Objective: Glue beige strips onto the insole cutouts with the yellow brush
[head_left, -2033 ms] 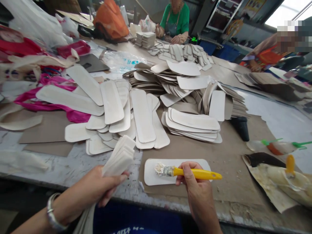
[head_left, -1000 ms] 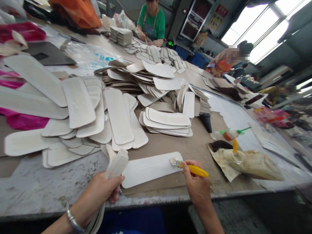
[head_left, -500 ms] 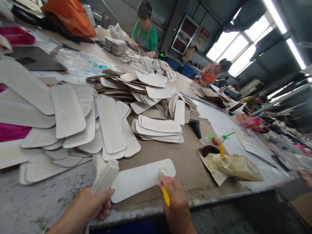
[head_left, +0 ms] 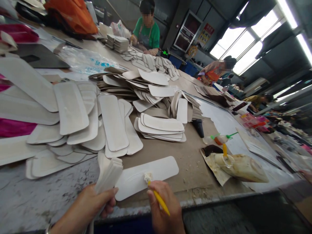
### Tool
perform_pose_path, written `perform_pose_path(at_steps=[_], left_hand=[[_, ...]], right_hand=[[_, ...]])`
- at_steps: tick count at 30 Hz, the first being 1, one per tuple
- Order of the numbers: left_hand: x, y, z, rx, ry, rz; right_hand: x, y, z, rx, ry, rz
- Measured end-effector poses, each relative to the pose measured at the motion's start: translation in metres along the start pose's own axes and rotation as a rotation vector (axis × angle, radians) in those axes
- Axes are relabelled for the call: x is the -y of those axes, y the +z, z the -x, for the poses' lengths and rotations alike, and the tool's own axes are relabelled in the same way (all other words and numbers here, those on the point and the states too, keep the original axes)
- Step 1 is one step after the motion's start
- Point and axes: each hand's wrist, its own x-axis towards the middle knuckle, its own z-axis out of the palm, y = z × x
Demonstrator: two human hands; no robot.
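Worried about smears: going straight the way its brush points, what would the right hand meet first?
The brush in the right hand seems on the flat piece; beyond it, probably the nearest piled piece, though depth's unclear.

Smooth, probably plastic brush handle (head_left: 162, 203)

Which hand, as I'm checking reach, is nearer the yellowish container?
Right. The right hand, holding the brush, is left of the container; the left hand, gripping white pieces, is farther left.

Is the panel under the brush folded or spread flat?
Spread flat: the white panel lies on the brown sheet beneath the brush, with no fold showing.
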Motion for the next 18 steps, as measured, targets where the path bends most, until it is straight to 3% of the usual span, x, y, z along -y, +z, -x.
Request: perform_pose_path(at_steps=[4,8,13,18], left_hand=[[-0.003,-0.003,0.001,0.054,-0.022,-0.023],[-0.010,-0.003,0.005,0.059,-0.061,-0.018],[-0.010,-0.003,0.006,0.054,-0.059,-0.002],[-0.006,-0.005,0.003,0.085,-0.051,-0.004]], right_hand=[[0.023,0.012,-0.005,-0.059,0.193,-0.287],[0.023,0.013,-0.011,-0.057,0.413,-0.387],[0.021,0.005,-0.015,-0.130,0.505,-0.333],[0.031,0.014,-0.014,-0.053,0.574,-0.477]])
